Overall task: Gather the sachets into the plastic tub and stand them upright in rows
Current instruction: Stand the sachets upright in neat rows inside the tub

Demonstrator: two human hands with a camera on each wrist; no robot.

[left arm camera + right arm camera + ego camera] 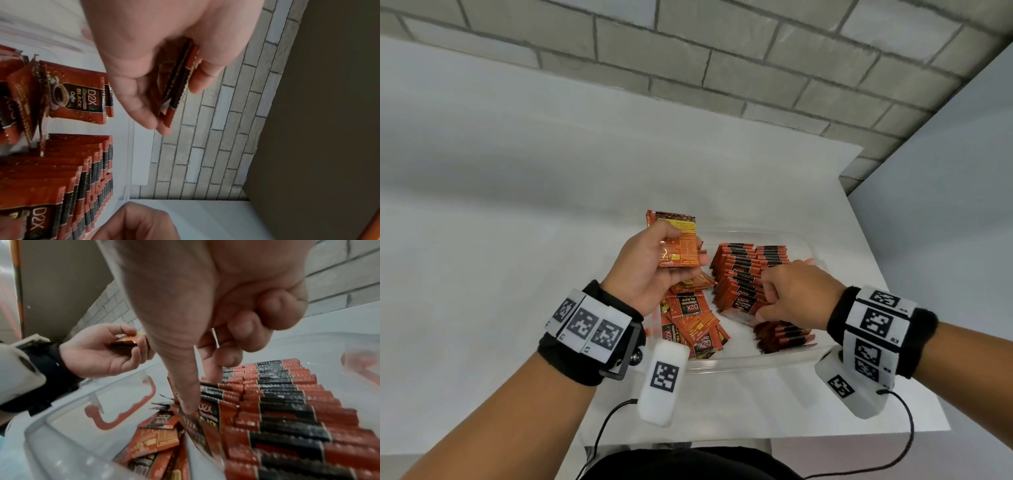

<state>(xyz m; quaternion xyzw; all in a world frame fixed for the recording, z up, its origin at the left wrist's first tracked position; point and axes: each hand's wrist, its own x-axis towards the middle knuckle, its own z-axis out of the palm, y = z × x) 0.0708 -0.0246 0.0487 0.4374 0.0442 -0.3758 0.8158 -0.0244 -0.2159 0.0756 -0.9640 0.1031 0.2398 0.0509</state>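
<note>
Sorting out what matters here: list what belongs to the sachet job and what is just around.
Job:
left hand, holding a small stack of sachets
right hand, at the upright rows
loose sachets
plastic tub

Just around:
white table
brick wall

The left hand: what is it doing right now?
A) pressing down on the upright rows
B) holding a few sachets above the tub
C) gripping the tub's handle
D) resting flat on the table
B: the left hand holds a small bunch of sachets above the plastic tub, its fingers curled round them.
</note>
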